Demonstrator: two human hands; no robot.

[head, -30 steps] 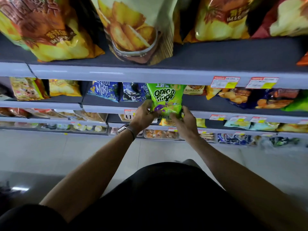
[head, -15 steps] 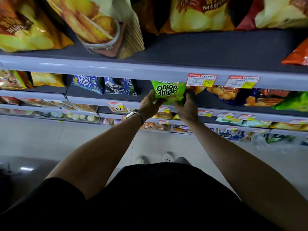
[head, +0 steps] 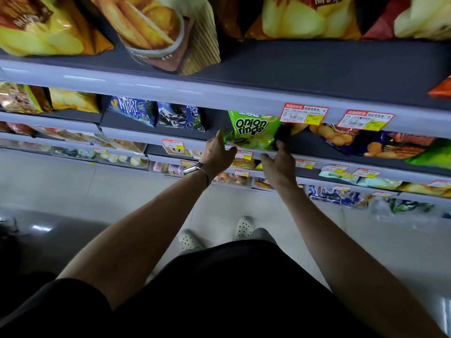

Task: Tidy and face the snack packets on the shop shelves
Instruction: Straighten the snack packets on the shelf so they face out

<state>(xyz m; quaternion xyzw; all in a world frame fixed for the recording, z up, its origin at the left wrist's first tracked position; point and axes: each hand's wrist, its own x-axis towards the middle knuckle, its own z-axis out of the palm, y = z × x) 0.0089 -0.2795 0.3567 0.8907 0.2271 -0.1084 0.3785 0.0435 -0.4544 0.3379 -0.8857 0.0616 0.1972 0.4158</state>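
A green "onion rings" packet point(head: 253, 130) stands facing forward on the second shelf point(head: 151, 136), partly tucked under the shelf above. My left hand point(head: 216, 154), with a watch on its wrist, is at the packet's lower left edge, fingers loosely spread and just touching it. My right hand point(head: 278, 163) is below the packet's lower right corner, fingertips raised to the corner and thumb spread out. Neither hand grips the packet.
Blue seaweed packets point(head: 156, 114) lie to the left of the green one, and orange and blue crisp bags point(head: 361, 142) to the right. Large crisp bags point(head: 161, 32) fill the top shelf. Price tags point(head: 303, 113) hang on the shelf rails. Lower shelves hold more snacks.
The green packet went from in front of the shelf edge back onto the second shelf. Both hands have since let go and drawn back slightly.
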